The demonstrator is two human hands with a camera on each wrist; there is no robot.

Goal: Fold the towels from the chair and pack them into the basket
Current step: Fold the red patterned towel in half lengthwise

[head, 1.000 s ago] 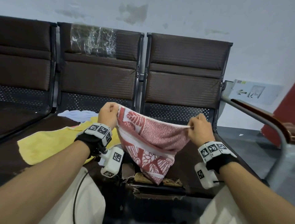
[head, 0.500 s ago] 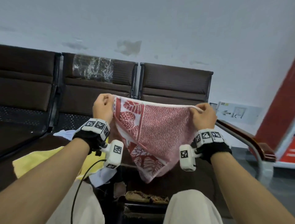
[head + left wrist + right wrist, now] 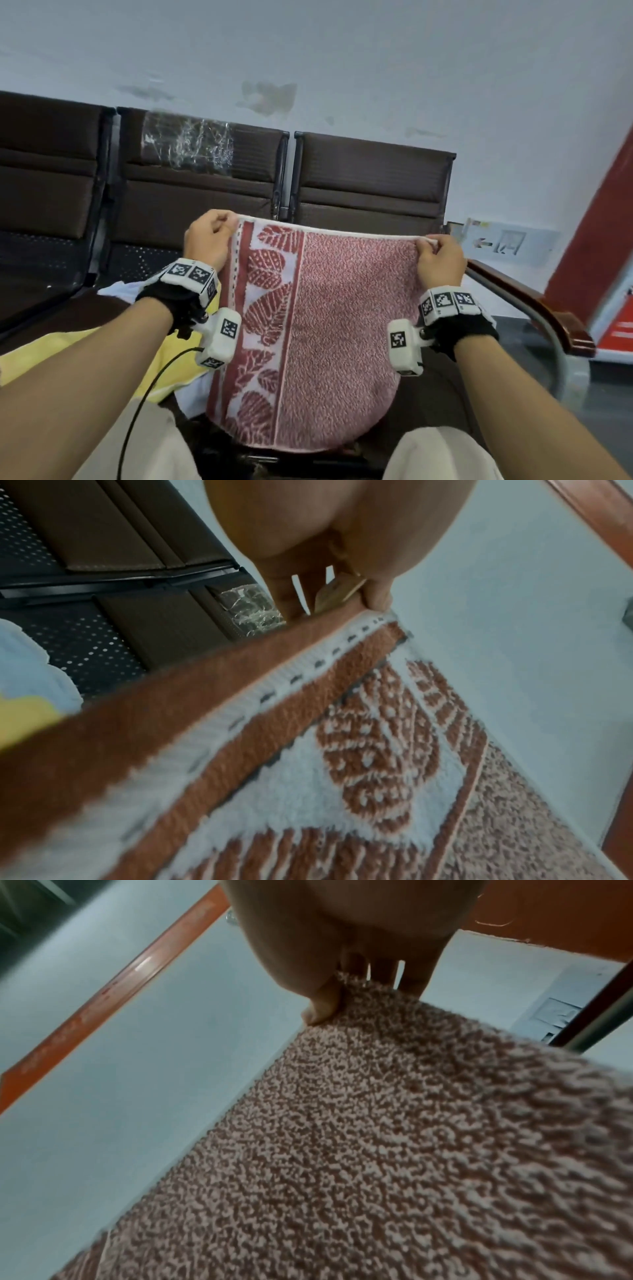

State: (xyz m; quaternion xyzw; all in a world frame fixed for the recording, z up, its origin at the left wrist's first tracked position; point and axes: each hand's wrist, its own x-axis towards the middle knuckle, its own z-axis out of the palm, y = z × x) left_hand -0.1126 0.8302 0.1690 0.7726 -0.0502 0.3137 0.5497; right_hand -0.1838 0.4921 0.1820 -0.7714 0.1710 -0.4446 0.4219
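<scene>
Fingers of the left hand [image 3: 207,240] curl tight on the towel's [image 3: 318,329] top corner at 10 o'clock; the right hand [image 3: 440,260] pinches the other corner at 2 — thumb [image 3: 322,1007] pressed on nubby terry. Red-and-white looped cloth hangs flat between them, leaf border down its left side. Behind, at 8 o'clock, a yellow towel [image 3: 41,359] lies on the dark perforated chair [image 3: 137,260].

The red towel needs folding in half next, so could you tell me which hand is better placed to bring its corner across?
Neither clearly: the left hand and right hand each pinch a top corner of the red towel.
</scene>
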